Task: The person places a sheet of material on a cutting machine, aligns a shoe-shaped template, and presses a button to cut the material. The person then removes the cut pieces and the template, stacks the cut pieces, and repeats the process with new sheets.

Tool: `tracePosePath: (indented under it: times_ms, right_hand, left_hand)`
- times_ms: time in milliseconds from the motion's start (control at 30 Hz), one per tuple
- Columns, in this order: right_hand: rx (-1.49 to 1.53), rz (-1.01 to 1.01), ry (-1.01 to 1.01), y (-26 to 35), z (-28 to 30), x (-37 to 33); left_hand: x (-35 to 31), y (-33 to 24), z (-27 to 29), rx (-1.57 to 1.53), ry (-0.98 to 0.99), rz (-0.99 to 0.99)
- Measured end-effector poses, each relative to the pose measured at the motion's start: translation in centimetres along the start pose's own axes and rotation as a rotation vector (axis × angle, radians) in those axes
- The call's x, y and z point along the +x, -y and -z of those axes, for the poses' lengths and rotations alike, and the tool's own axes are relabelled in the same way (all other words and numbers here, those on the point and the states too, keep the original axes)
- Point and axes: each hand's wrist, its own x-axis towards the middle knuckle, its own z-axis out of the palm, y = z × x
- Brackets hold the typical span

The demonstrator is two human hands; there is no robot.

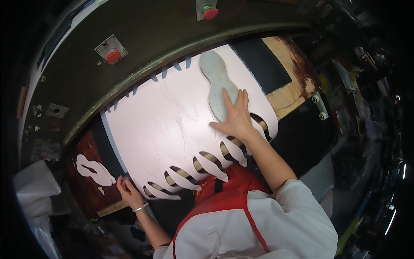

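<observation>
1. Laying the right hand (236,120) over the near end of the grey waisted form (219,71), spreading the fingers apart across it rather than clamping, and stretching the thumb out past its edge over the pale pink sheet (155,116)
2. Bending the fingers of the left hand (130,195) just beside the sheet's near left corner; cannot tell whether pinching the edge or only touching
3. Placing the form on the right part of the sheet, aiming its far end close to the sheet's far edge, just short of the dark green beam (142,41)
4. Leaving a narrow margin between form and right edge, but a broad stretch of sheet to the left
5. Showing, on the form, rounded ends, a narrowing waist and small dark specks over a smooth face
6. Showing, on the sheet, faint curved outlines left of the form, notches along the far edge and drooping tongues (214,167) between leaf-shaped openings along the near edge
7. Lying farther out, at left, pale cut pieces (102,176); at right, a black panel (267,64) on a wooden board (284,102)
</observation>
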Motion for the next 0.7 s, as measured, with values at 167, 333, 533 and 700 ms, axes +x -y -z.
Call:
tracePosePath:
  times_ms: [167,333,533,700]
  right_hand:
    - [0.177,-0.051,-0.205,-1.6,-0.8,-4.1]
    - [1.735,-0.495,0.047,-9.7,6.2,-5.4]
    - [0.484,-0.285,-0.367,-21.6,6.3,-7.1]
    - [-0.083,-0.04,-0.474,-21.9,6.0,-10.3]
  left_hand:
    - [-4.2,-3.2,-2.6,0.096,-0.109,-0.126]
    - [-5.7,-8.6,-8.6,-0.057,-0.06,-0.359]
    - [-7.5,-16.9,-18.9,-0.011,0.199,-1.008]
    - [-8.4,-19.9,-21.6,-0.027,0.268,-1.108]
